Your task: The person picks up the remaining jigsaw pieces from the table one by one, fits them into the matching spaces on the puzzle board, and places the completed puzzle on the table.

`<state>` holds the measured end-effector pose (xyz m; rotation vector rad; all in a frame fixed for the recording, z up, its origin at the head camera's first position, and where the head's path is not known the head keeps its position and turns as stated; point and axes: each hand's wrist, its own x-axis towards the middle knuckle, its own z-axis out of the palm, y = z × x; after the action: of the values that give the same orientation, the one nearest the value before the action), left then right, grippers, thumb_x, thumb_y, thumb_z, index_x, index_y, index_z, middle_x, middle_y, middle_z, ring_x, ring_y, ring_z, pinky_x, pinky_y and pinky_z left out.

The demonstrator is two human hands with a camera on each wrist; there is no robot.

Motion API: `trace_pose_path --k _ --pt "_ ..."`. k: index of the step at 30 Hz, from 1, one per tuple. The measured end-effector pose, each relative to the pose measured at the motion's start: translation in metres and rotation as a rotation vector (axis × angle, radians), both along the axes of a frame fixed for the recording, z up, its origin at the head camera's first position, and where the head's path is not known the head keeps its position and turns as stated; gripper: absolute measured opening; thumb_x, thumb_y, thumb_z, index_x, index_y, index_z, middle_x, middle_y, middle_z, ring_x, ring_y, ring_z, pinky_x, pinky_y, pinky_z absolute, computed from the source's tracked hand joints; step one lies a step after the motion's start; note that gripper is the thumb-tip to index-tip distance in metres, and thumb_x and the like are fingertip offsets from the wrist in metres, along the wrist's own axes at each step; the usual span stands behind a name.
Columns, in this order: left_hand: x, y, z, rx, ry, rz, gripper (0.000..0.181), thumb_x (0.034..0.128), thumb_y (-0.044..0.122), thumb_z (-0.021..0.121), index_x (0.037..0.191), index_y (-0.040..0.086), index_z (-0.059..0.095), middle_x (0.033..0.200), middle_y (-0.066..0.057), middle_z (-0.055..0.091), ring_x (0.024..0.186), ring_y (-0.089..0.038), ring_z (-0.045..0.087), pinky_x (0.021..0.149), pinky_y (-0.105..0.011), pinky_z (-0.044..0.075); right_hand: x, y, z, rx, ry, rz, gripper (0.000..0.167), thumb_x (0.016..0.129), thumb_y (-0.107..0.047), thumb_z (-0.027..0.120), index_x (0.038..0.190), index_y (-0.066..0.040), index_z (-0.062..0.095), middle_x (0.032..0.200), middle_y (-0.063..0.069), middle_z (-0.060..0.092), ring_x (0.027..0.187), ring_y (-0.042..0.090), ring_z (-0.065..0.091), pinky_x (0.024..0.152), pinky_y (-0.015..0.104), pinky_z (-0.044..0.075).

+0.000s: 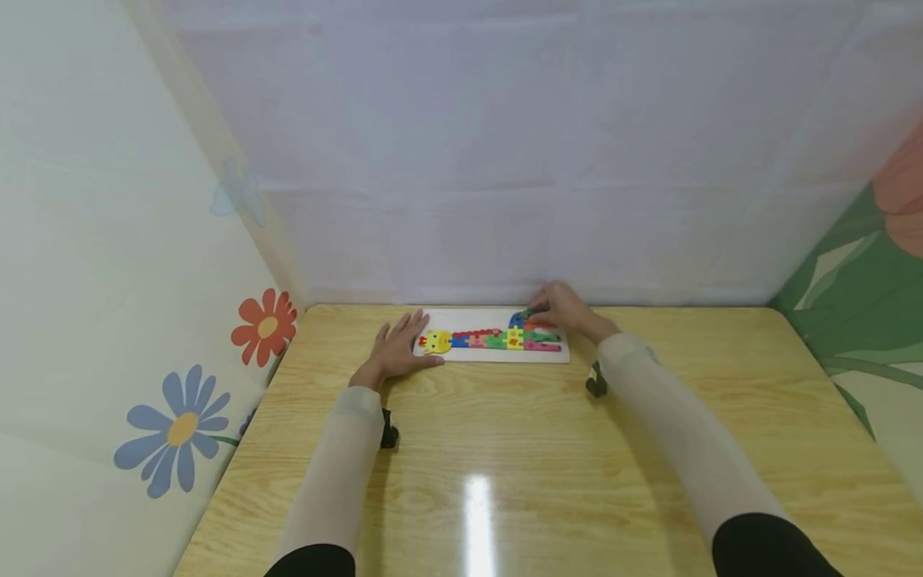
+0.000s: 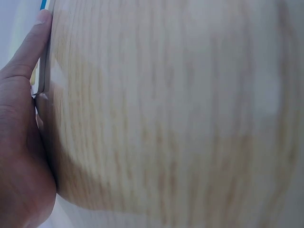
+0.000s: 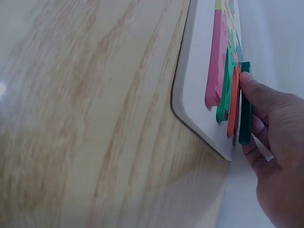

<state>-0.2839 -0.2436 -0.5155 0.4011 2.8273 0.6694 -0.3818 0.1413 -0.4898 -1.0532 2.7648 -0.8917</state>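
Observation:
A giraffe puzzle (image 1: 477,340) of colourful pieces lies on a white board (image 1: 490,358) at the far side of the table. My left hand (image 1: 398,349) rests at the board's left end, fingers spread, its thumb along the near edge beside the yellow head piece (image 1: 436,343). At the other end my right hand (image 1: 566,308) pinches a dark green puzzle piece (image 3: 245,107) between thumb and fingers. In the right wrist view that piece stands beside the orange piece (image 3: 233,107), with the green (image 3: 223,102) and pink pieces (image 3: 216,71) further along. Whether it touches the board I cannot tell.
The wooden table (image 1: 447,433) extends in front of the board, with a light reflection on it. A white cloth wall (image 1: 461,160) rises right behind the board. Flower-printed panels flank the table left and right. A small black device (image 1: 596,381) sits at the right wrist.

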Motion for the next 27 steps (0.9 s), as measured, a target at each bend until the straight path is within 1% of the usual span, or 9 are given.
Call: trace_pose_path --k 5,11,14,22,27 --pt "0.0 0.0 -0.001 -0.019 -0.002 0.006 0.112 0.0912 0.071 0.068 0.172 0.02 0.01 0.179 -0.001 0.001 0.165 -0.028 -0.004 0.128 -0.058 -0.014 -0.002 0.001 0.0 0.002 0.004 0.01 0.019 0.089 -0.008 0.084 0.106 -0.001 0.082 0.105 0.015 0.08 0.1 0.032 0.067 0.097 0.049 0.048" --pt "0.004 0.002 0.009 -0.04 0.012 0.0 0.109 0.0942 0.066 0.068 0.172 0.018 0.01 0.179 -0.004 0.002 0.165 -0.03 -0.002 0.128 -0.06 -0.012 -0.003 0.0 0.003 -0.012 0.005 0.015 0.018 0.09 -0.009 0.084 0.106 0.0 0.082 0.104 0.015 0.08 0.1 0.033 0.068 0.097 0.049 0.048" --pt "0.006 0.003 0.012 -0.037 0.014 -0.001 0.108 0.0946 0.064 0.07 0.172 0.017 0.011 0.179 -0.004 0.002 0.165 -0.03 -0.002 0.128 -0.06 -0.011 -0.003 -0.001 0.003 -0.018 0.012 0.017 0.018 0.09 -0.008 0.084 0.105 0.0 0.082 0.103 0.016 0.08 0.099 0.034 0.068 0.097 0.049 0.049" --pt "0.007 0.004 0.01 -0.05 0.008 0.002 0.108 0.0948 0.064 0.069 0.172 0.017 0.01 0.179 -0.004 0.002 0.165 -0.03 -0.002 0.128 -0.06 -0.011 -0.003 0.0 0.003 -0.02 -0.019 -0.006 0.017 0.09 -0.008 0.084 0.105 0.0 0.083 0.103 0.015 0.08 0.099 0.033 0.068 0.095 0.048 0.049" --pt "0.007 0.006 0.011 -0.046 0.005 0.006 0.108 0.0947 0.064 0.069 0.172 0.018 0.011 0.179 -0.003 0.002 0.165 -0.029 -0.002 0.128 -0.059 -0.012 -0.003 0.0 0.002 -0.021 -0.046 -0.022 0.018 0.089 -0.008 0.084 0.106 0.0 0.082 0.104 0.015 0.08 0.101 0.033 0.067 0.097 0.049 0.049"
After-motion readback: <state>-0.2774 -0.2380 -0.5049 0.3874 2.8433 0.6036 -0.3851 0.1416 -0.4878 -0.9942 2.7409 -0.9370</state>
